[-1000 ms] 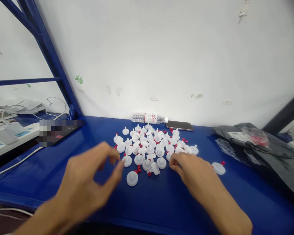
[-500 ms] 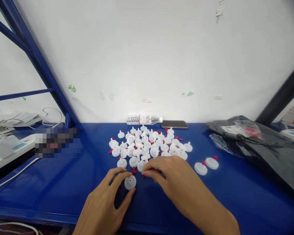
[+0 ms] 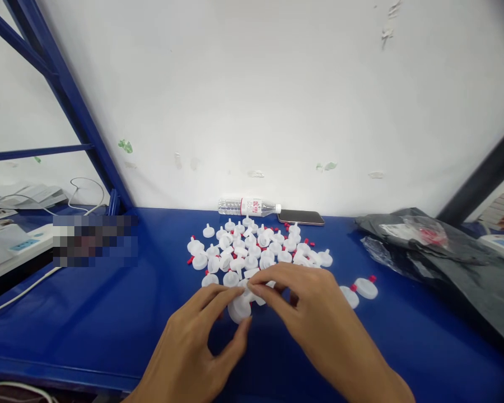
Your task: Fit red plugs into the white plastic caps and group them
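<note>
My left hand (image 3: pixel 197 338) curves its fingers and thumb around the edge of a white plastic nozzle cap (image 3: pixel 239 311), a round disc with a thin spout. Against the top of that cap, my right hand (image 3: pixel 304 302) pinches thumb and index finger together; what lies between those fingertips is hidden. Just beyond both hands spreads a pile of similar white nozzle caps (image 3: pixel 251 251), spouts pointing different ways, with small red tips (image 3: pixel 287 225) scattered among them. Right of my right hand lie two white caps (image 3: pixel 366 289) with red tips (image 3: pixel 373 279) on their spouts.
A clear water bottle (image 3: pixel 248 207) lies along the wall beside a dark phone (image 3: pixel 301 217). Black plastic bags (image 3: pixel 407 235) cover the right side of the blue table (image 3: pixel 109 313). White power strips (image 3: pixel 29 242) and cables sit at the left.
My left hand has moved right with the nozzle cap, bringing it to my right hand's fingertips. The cap now sits under the right pinch. The view has shifted slightly.
</note>
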The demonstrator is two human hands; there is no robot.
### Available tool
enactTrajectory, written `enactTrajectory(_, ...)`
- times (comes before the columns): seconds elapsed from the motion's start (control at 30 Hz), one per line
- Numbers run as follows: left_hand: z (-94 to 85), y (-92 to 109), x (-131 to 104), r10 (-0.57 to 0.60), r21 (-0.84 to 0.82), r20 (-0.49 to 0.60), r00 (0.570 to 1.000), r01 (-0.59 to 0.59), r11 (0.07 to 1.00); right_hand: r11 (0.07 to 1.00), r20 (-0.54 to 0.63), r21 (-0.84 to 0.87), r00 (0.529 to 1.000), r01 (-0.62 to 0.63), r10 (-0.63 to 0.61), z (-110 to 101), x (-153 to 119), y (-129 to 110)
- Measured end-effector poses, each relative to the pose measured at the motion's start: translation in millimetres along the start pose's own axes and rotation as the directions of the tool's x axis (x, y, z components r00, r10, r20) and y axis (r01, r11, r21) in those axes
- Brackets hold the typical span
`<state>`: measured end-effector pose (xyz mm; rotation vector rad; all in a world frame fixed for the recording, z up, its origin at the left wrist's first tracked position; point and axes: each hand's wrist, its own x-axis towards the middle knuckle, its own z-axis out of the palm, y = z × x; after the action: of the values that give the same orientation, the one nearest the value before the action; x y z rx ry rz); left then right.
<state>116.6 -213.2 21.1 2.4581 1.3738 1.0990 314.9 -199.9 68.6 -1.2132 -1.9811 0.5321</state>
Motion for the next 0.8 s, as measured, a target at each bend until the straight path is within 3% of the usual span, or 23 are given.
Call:
enactTrajectory(0.3,-3.7,-2.5,1.1,0.010,-0.038,-0.005,1.000,-0.010,0.999,0.999,0.027,0.031,0.999,0.016,-0.017,2.4,1.2,1.7)
enactTrajectory(0.43,-4.1,0.5,2.4,0.030,-0.058,-0.067,0.997,-0.034,0.998,0.993,0.014,0.121,1.000,0.011,-0.012,-0.9,2.3,1.3)
enactTrajectory(0.67,-5.6,-2.1,0.1,0.077,-0.114,-0.119,0.990,-0.090,0.989,0.903,0.074,0.390,0.983,-0.182,0.166,-0.1,3.5,-7.2)
enactTrajectory(0.8,-4.5,-6.0,2.2,0.090,-0.080,-0.136,0.987,-0.102,0.992,0.933,0.009,0.286,0.974,-0.220,0.227,-11.4,-1.1,-7.9)
